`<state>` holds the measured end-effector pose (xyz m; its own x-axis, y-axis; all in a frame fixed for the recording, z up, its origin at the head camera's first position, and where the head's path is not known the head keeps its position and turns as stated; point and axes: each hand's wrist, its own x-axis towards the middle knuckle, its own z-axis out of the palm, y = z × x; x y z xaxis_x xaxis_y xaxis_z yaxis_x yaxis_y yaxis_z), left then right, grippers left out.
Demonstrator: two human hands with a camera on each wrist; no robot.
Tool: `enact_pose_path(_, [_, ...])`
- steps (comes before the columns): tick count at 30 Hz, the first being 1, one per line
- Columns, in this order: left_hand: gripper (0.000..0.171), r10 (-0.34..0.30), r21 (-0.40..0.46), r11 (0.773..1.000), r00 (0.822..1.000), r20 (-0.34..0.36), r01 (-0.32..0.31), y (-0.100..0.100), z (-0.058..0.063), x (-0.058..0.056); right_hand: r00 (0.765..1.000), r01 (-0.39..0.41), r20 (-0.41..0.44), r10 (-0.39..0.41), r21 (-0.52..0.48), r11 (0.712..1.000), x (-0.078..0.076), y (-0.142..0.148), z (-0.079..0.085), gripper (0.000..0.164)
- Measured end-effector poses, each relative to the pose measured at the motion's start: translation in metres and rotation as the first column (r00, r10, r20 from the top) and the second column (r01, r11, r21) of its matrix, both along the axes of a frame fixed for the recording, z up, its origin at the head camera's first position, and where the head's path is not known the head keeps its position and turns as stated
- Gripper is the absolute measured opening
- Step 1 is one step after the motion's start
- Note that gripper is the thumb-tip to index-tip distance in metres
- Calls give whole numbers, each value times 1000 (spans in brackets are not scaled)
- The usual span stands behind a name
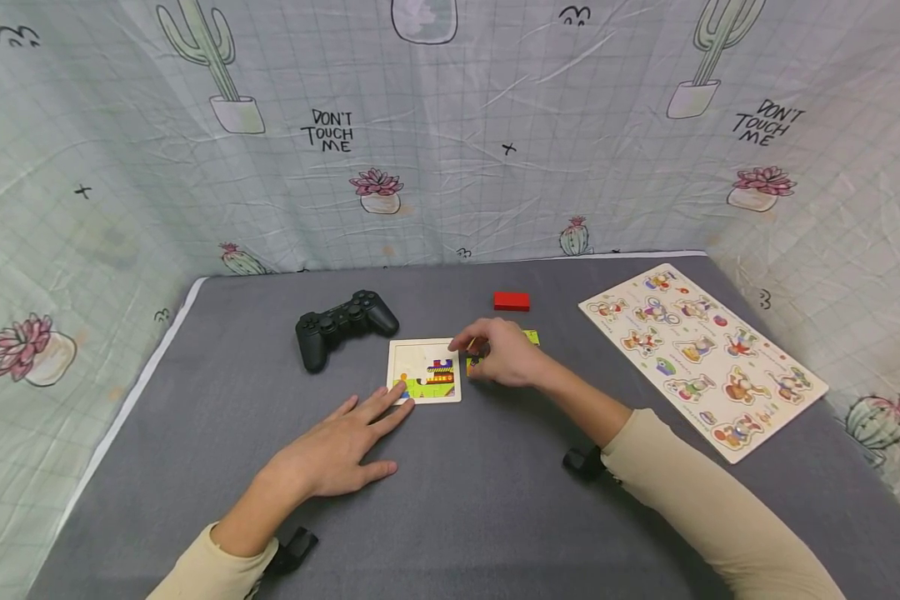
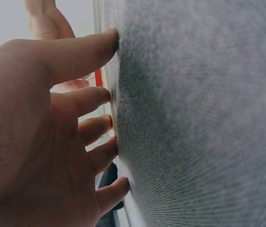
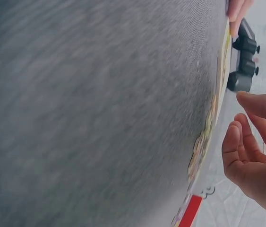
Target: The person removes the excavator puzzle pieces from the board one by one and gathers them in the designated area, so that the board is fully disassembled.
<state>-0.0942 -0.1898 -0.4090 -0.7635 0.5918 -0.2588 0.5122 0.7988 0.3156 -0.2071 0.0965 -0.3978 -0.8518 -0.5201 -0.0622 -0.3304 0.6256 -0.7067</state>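
A small square wooden puzzle tray (image 1: 412, 354) lies near the middle of the table, its lower part filled with colourful picture pieces. My left hand (image 1: 337, 454) is spread flat, fingertips at the tray's lower left edge and thumb on the cloth. Just right of the tray, my right hand (image 1: 504, 354) hovers over loose yellow-green puzzle pieces (image 1: 532, 337), which it partly hides. Seen from the right wrist, the thumb (image 3: 262, 106) and bent fingers stand apart with nothing between them, above the row of loose pieces (image 3: 201, 149).
A black game controller (image 1: 345, 327) lies behind the tray to the left. Behind the right hand is a red block (image 1: 512, 302). A large wooden board with animal figures (image 1: 705, 358) lies at the right. Printed cloth (image 1: 450, 167) hangs around the table.
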Motion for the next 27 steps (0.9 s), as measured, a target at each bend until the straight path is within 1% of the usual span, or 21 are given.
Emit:
enact_pose_path(7, [81,0,-5,1000,1000,5,0,0,1,-1,999,-36,-15,37,43,998,-1,-13,-1,39])
enact_pose_path(13, [81,-2,-5,1000,1000,6,2,1,1,-1,998,-60,-1,61,69,996,-3,-22,-4,40])
enact_pose_path(27, [81,2,6,1000,1000,9,-2,0,1,0,997,-70,23,68,125,990,-7,-33,-6,39])
